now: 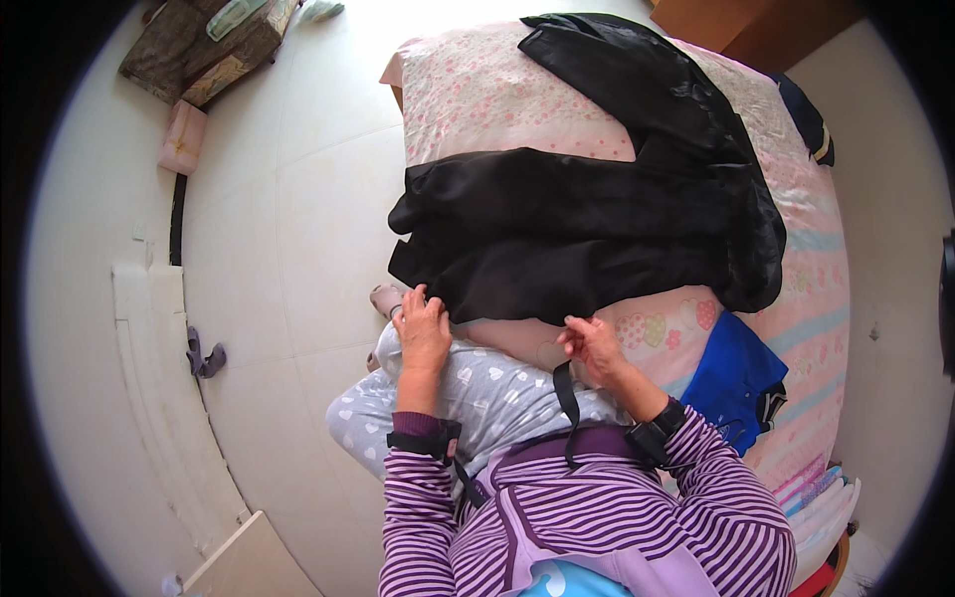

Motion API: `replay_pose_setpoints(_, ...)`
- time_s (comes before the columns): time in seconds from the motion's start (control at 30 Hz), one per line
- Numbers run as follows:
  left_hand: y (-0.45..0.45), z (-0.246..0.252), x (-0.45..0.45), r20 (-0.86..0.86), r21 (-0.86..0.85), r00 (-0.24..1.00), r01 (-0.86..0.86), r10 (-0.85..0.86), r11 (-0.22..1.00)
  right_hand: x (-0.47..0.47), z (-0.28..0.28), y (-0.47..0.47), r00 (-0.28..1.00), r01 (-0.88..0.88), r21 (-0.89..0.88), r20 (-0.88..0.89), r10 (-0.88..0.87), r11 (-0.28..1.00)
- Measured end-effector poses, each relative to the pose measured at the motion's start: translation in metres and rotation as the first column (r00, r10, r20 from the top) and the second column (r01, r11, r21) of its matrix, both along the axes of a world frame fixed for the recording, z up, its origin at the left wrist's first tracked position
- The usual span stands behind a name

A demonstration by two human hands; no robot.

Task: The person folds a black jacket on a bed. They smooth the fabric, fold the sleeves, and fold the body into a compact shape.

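A black long-sleeved garment (567,224) of smooth, slightly shiny cloth lies spread over a bed with a pink patterned cover (477,89). One sleeve bends towards the bed's far edge. At the garment's near left corner, my left hand (424,328) has its fingers bent on the edge of the cloth; whether they pinch it is not clear. Farther right along the near edge, my right hand (592,345) has thumb and index finger closed on the hem. A black strap (567,403) hangs below my right hand, over my lap.
Blue folded clothing (735,380) lies on the bed to the right, near folded textiles (821,515). Dark cloth (806,119) rests at the far right edge. On the floor at left are purple slippers (204,354), a pink box (183,138) and a brown sofa (201,52).
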State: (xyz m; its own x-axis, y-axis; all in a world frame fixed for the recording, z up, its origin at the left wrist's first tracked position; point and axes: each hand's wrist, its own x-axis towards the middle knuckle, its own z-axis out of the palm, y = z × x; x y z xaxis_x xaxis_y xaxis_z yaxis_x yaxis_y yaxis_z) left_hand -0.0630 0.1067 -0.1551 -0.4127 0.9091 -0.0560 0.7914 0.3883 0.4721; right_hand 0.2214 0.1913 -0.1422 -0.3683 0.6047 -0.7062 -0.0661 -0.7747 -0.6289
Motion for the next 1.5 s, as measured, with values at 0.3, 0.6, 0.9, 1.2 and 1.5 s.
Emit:
replay_pose_setpoints(0.3, 0.004, -0.011, -0.012, 0.205, 0.178, 0.932, -0.335, 0.298, 0.925, 0.013, 0.031, 0.011, 0.79, -0.446, 0.789, 0.569, -0.229, 0.422)
replay_pose_setpoints(0.6, 0.019, 0.0, 0.013, -0.003, -0.251, 0.997, 0.073, -0.077, 0.965, -0.031, -0.027, 0.024, 0.427, -0.904, 0.425, 0.895, -0.131, -0.046)
replay_pose_setpoints(0.9, 0.027, -0.053, -0.044, 0.561, 0.025, 0.673, -0.595, 0.482, 0.803, -0.062, 0.003, 0.099, 0.634, -0.749, 0.661, 0.695, -0.338, -0.044)
replay_pose_setpoints(1.2, 0.028, -0.068, -0.064, 0.873, -0.483, -0.354, -0.543, 0.334, 0.687, -0.096, -0.048, 0.135, 0.5, -0.839, 0.544, 0.784, -0.369, 0.021)
replay_pose_setpoints(1.5, 0.024, -0.042, -0.049, 0.993, -0.093, -0.117, -0.79, -0.001, 0.606, -0.093, -0.047, 0.132, 0.541, -0.807, 0.59, 0.763, -0.354, 0.039)
